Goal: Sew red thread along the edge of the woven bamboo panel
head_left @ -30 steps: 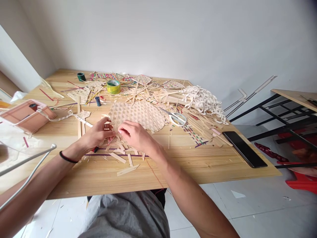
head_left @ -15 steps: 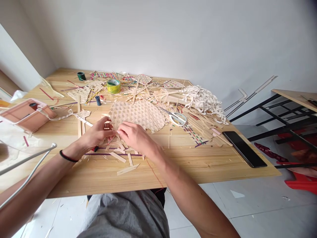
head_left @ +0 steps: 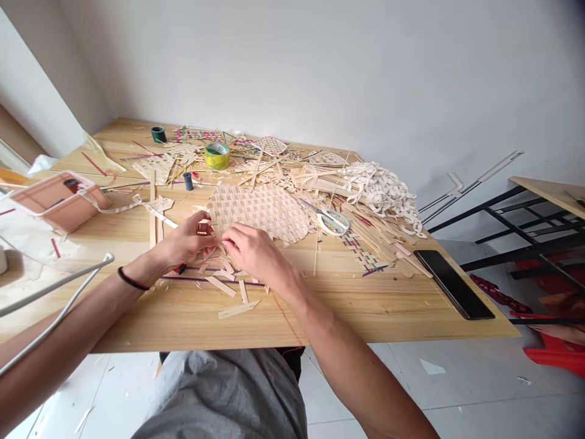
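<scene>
A pale woven mat (head_left: 265, 210), made of flat wood-coloured strips with a rounded right end, lies in front of me. My left hand (head_left: 192, 239) is closed at its lower left edge, thumb and fingers pinching the weave. Beside it, my right hand (head_left: 251, 250) is closed in a pinch at the same corner; what lies between its fingertips is too small to make out. Short cut strips (head_left: 222, 285) are scattered below both hands. A thin red thread (head_left: 287, 317) runs under my right forearm to the table's front edge.
White-handled scissors (head_left: 333, 222) lie right of the mat, near a white ribbon heap (head_left: 384, 189) and a black phone (head_left: 452, 283). Behind are yellow tape (head_left: 217, 157) and a blue spool (head_left: 188, 181). A pink basket (head_left: 61, 201) and a white cable (head_left: 59, 326) are at left.
The view has shifted slightly, so the table's things appear a little further right. Both hands stay pinched at the mat's lower left corner, with only small finger movement.
</scene>
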### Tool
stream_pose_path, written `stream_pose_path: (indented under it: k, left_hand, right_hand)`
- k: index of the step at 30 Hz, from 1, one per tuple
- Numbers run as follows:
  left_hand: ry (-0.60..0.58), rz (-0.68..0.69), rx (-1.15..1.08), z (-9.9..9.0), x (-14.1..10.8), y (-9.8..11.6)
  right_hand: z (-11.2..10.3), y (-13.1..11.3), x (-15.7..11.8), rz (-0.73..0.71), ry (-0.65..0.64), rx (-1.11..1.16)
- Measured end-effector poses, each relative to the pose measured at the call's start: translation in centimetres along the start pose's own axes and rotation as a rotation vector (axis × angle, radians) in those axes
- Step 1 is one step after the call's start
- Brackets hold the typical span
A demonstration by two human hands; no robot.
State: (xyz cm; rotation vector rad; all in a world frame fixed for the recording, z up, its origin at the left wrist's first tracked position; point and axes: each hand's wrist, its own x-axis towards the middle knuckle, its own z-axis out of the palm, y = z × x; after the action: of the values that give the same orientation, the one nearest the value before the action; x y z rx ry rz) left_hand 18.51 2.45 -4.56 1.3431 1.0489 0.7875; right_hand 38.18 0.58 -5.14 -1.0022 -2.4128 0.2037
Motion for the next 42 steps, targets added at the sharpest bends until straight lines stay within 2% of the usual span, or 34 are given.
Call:
stream_pose_path:
  k: [21,36,42]
  left_hand:
    - [-0.008,0.022,0.06,0.0,-0.1,0.1]
    - [-0.066,-0.034,-0.126,0.1,-0.3,0.4]
    - [0.087,0.009,-0.244,-0.1,0.0,0.3]
  right_hand:
    - [0.3,-0.7,0.1,0.103,-0.013,-0.019]
    - [-0.8,1.2,0.0,0.123,0.161,0.327]
    - [-1.1,1.2,0.0,0.125,0.188,0.411]
